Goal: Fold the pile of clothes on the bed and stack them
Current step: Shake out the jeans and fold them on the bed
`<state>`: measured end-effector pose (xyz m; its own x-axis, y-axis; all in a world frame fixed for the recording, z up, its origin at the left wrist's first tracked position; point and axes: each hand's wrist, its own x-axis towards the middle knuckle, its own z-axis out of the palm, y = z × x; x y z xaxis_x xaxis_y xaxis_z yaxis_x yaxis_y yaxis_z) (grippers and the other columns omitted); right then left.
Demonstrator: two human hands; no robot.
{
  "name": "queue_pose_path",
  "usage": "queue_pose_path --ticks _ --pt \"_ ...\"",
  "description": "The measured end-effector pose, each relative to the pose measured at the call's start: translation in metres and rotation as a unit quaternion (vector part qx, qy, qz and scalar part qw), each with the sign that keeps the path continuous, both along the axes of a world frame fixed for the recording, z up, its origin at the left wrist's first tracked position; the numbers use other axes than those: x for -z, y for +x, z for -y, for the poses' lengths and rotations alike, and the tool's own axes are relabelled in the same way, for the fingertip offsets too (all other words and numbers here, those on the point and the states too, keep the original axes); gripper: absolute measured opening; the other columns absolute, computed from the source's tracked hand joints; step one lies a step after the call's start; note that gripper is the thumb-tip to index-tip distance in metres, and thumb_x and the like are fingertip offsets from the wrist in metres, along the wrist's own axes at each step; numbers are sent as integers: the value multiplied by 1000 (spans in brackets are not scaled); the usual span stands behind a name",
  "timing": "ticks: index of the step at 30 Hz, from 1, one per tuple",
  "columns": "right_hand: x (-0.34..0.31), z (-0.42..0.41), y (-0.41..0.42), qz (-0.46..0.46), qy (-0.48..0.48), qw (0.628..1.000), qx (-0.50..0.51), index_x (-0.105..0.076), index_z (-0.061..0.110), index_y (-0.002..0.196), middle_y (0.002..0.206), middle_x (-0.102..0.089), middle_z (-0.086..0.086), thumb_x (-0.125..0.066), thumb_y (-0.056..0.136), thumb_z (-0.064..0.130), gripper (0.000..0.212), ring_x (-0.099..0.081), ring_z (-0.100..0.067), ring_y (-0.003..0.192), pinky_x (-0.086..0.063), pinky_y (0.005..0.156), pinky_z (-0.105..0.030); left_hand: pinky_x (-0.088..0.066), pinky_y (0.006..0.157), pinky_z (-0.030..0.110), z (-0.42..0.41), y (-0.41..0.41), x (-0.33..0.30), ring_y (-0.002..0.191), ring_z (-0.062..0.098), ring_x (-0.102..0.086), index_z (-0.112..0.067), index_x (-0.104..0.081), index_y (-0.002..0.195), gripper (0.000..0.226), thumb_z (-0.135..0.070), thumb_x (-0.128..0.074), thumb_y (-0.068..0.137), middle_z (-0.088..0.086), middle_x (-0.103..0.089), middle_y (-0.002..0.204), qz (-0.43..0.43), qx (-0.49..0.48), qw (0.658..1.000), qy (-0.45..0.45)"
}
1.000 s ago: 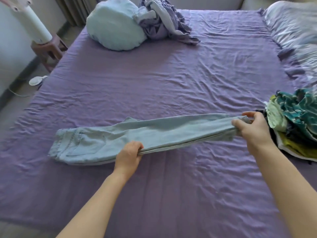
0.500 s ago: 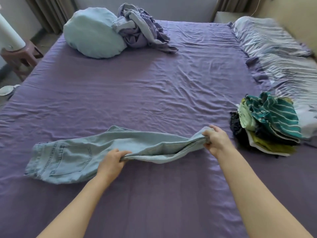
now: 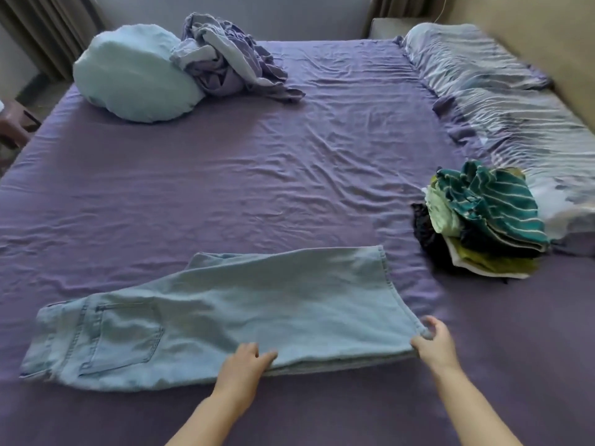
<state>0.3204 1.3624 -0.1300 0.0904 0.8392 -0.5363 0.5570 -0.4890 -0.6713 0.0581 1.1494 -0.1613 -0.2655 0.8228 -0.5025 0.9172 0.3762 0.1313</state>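
Light blue jeans (image 3: 225,317) lie flat across the near part of the purple bed (image 3: 257,175), waist and back pocket to the left, leg hems to the right. My left hand (image 3: 244,365) grips the near edge of the legs about midway. My right hand (image 3: 434,344) pinches the near corner of the hem. A pile of clothes (image 3: 486,220) with a teal striped piece on top sits at the right, apart from the jeans.
A pale blue cushion (image 3: 135,75) and a crumpled lilac-grey bundle of cloth (image 3: 225,62) lie at the far left. A striped blanket (image 3: 502,101) runs along the right edge beside a wall. A stool (image 3: 13,123) stands left of the bed.
The jeans' legs were held up as a narrow bunched strip; now they lie spread flat on the sheet. Both hands have come nearer to me, and the view has swung right.
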Motion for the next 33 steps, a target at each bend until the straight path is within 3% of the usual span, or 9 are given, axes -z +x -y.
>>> queue_pose_path --ticks 4,7,12,15,18,22,26,30,33 --pt "37 18 2 168 25 977 -129 -48 2 129 123 -56 -23 -54 77 -9 54 -50 -38 112 -39 93 -41 -36 82 34 -3 18 33 116 26 -40 -38 -32 141 69 -7 -46 81 2 -42 122 36 -20 996 -75" --pt "39 27 -19 326 115 893 -288 -46 16 135 141 -43 -9 -56 79 7 57 -33 -30 132 -26 106 -37 -38 90 35 -7 21 42 120 24 -39 -38 -31 141 63 -24 -48 82 1 -42 126 74 -16 991 -111" --pt "61 60 -50 292 61 818 -491 -44 33 134 146 -30 1 -48 91 28 44 -22 -20 138 -31 107 -31 -39 95 39 -14 21 52 122 25 -42 -38 -23 146 58 -31 -42 92 2 -43 131 80 -17 991 -104" --pt "71 82 -36 386 6 803 -454 -47 37 124 129 -44 3 -44 93 47 33 -37 -19 125 -40 93 -33 -37 95 40 -16 16 55 124 26 -40 -36 -32 141 50 -28 -42 93 2 -46 131 105 27 986 -124" --pt "66 83 -49 456 -42 789 -410 -51 33 121 124 -51 2 -38 94 53 36 -42 -20 121 -40 93 -35 -38 96 37 -21 0 54 122 25 -46 -34 -50 129 35 -34 -44 94 2 -55 126 196 36 970 -137" --pt "61 71 -130 334 68 818 -464 -53 28 123 126 -51 2 -43 95 43 33 -42 -20 121 -37 96 -31 -39 98 29 -39 -59 44 118 23 -53 -22 -59 126 33 -21 -46 96 7 -58 123 244 -66 967 -19" --pt "61 66 -231 203 91 838 -497 -39 26 140 147 -33 0 -45 97 38 45 -26 -19 137 -31 106 -33 -43 91 35 -66 -155 29 109 29 -55 -17 -66 117 29 -13 -50 94 11 -60 112 143 -113 977 109" --pt "74 66 -295 230 100 807 -534 -21 28 148 158 -12 -4 -41 98 40 56 -10 -23 144 -23 112 -40 -42 87 38 -87 -233 31 112 31 -46 -17 -64 120 35 -8 -54 88 10 -54 119 17 -131 980 151" --pt "88 72 -308 270 103 788 -544 -14 29 150 159 -5 -6 -39 98 42 59 -5 -25 145 -18 113 -45 -43 91 36 -98 -266 42 118 27 -43 -20 -59 125 36 -16 -56 90 7 -47 127 43 -160 981 98"
